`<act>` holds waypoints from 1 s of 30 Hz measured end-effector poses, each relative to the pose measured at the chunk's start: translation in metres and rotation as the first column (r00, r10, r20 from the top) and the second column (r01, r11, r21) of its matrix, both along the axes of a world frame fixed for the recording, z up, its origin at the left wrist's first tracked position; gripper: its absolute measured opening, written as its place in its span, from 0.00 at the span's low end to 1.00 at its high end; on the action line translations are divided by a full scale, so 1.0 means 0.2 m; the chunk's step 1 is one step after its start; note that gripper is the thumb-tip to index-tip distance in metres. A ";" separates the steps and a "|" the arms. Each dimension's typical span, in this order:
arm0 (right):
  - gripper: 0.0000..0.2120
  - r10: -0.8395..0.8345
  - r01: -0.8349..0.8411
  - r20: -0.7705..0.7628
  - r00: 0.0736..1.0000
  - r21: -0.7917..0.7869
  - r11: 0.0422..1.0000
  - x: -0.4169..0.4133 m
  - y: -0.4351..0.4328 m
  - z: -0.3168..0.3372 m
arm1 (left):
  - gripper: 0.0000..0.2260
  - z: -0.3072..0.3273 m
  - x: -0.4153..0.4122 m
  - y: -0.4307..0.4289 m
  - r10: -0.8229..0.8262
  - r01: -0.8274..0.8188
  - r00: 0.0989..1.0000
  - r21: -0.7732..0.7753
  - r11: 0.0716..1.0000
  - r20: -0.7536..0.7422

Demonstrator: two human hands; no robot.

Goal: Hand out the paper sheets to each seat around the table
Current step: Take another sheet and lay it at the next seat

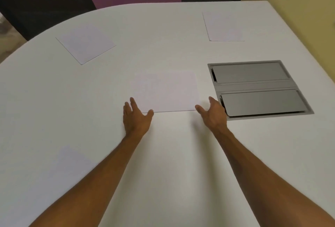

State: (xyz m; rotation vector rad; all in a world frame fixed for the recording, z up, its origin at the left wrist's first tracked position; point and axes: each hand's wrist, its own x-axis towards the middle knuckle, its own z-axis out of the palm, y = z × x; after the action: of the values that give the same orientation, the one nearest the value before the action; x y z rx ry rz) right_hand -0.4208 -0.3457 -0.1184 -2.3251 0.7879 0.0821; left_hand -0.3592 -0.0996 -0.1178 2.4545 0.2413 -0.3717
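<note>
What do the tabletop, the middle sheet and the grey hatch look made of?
Tabletop: probably laminate or painted board; smooth matt white, no grain. Middle sheet: thin plain paper, matt, lying flat with crisp edges. Grey hatch: seemingly brushed metal, possibly plastic; flat panels with soft sheen.

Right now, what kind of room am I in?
Probably a meeting or conference room: a large white table with a rounded end, a grey flip-lid cable box set into its top, and paper sheets laid out at separate spots.
</note>
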 end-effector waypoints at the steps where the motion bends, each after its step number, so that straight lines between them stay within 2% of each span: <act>1: 0.35 -0.012 0.012 -0.001 1.000 0.012 1.000 0.03 -0.01 -0.03 | 0.40 -0.01 0.05 0.00 0.083 -0.084 0.996 -0.054 0.995 -0.038; 4: 0.33 0.064 -0.065 -0.049 0.997 -0.020 0.998 0.11 0.01 -0.11 | 0.35 -0.04 0.16 0.00 0.257 -0.272 0.960 -0.151 0.950 -0.115; 8: 0.29 0.163 -0.175 -0.138 0.977 -0.075 0.982 0.14 0.05 -0.19 | 0.32 -0.08 0.22 -0.01 0.307 -0.321 0.944 -0.115 0.940 -0.125; 11: 0.24 0.219 -0.246 -0.157 0.963 -0.178 0.953 0.14 0.07 -0.23 | 0.32 -0.09 0.27 -0.01 0.377 -0.404 0.911 -0.175 0.898 -0.167; 18: 0.28 0.234 -0.264 -0.157 0.960 -0.214 0.941 0.11 0.09 -0.28 | 0.26 -0.13 0.38 0.05 0.531 -0.609 0.791 -0.306 0.731 -0.305; 21: 0.28 0.236 -0.262 -0.143 0.961 -0.207 0.943 0.10 0.10 -0.29 | 0.20 -0.14 0.39 0.08 0.551 -0.647 0.762 -0.343 0.681 -0.341; 27: 0.29 0.239 -0.256 -0.116 0.964 -0.174 0.951 0.07 0.09 -0.29 | 0.24 -0.15 0.41 0.10 0.520 -0.631 0.769 -0.314 0.709 -0.372; 30: 0.29 0.224 -0.237 -0.100 0.969 -0.152 0.959 0.07 0.09 -0.29 | 0.23 -0.16 0.41 0.11 0.480 -0.602 0.790 -0.340 0.722 -0.380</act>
State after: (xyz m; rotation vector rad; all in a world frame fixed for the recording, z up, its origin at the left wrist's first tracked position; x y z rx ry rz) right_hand -0.4068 -0.3270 -0.1755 -2.5767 0.5772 0.2246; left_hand -0.2773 -0.0775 -0.1507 1.7593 0.8807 -0.4331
